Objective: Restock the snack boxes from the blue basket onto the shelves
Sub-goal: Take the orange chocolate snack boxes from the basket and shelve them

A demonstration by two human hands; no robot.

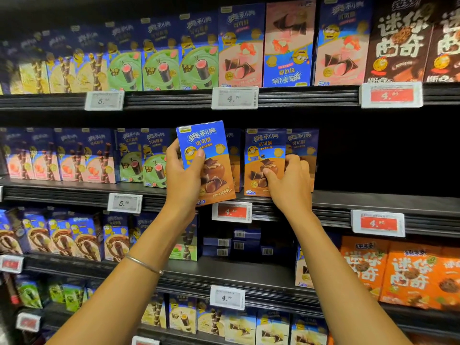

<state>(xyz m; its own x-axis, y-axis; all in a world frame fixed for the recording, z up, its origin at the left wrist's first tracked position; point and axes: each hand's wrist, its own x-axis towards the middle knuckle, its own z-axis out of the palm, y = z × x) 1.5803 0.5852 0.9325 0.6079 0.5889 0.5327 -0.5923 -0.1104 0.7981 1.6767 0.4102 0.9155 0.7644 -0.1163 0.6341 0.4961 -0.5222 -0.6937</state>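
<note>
**Two hands, two boxes, one row to square up**

Two grips to call. Our left hand (183,175) is wrapped round a blue-and-caramel cardboard snack box (211,145), thumb across the printed front and fingers behind the left edge. The box hangs in front of the black metal shelf (373,202), its lower end overlapping the shelf lip, and is not set down yet.

Our right hand (290,180) clasps a matching box (261,150) that stands on that shelf. The thumb presses its front face and the fingers curl round its right edge.

Here's what matters: the held box sits just left of the standing one, long axis nearly vertical, top leaning a touch left. We'd judge it needs straightening and a push back and slightly right to sit flush. The left hand is nearer, so it should do that work.

These are glossy, flat-sided, sharp-cornered cartons, stiff and light, so they should slide easily on the smooth shelf. A nudge could topple their neighbours.

We can't see the blue basket.
</note>
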